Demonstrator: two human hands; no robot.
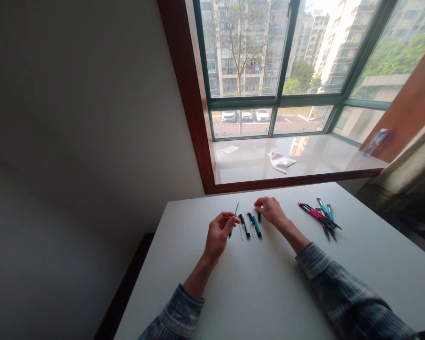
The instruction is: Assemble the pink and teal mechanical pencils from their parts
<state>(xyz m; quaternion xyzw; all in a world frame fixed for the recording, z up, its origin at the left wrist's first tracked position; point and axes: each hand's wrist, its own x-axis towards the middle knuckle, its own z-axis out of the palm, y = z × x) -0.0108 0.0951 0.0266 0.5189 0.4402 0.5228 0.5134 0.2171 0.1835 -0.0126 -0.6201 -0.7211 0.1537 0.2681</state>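
Note:
My left hand [217, 236] pinches a slim pen [230, 232] between thumb and fingertips, tilted, with a thin refill-like tip [237, 208] rising above the fingers. To its right lie a black pen barrel [245, 226], a teal pen barrel [257, 226] and thin white refills [241, 232], side by side on the table. My right hand [271, 210] is closed, its fingers curled down beyond these parts. A short black pen piece [259, 217] shows just below its fingertips; whether the fingers grip anything is hidden.
A loose pile of red, black and teal pens [318, 216] lies on the right of the white table [262, 293]. Behind it, the windowsill [244, 170] holds a crumpled white cloth [281, 162], a paper piece [230, 149] and a clear bottle [374, 142]. A wall [92, 118] stands at left.

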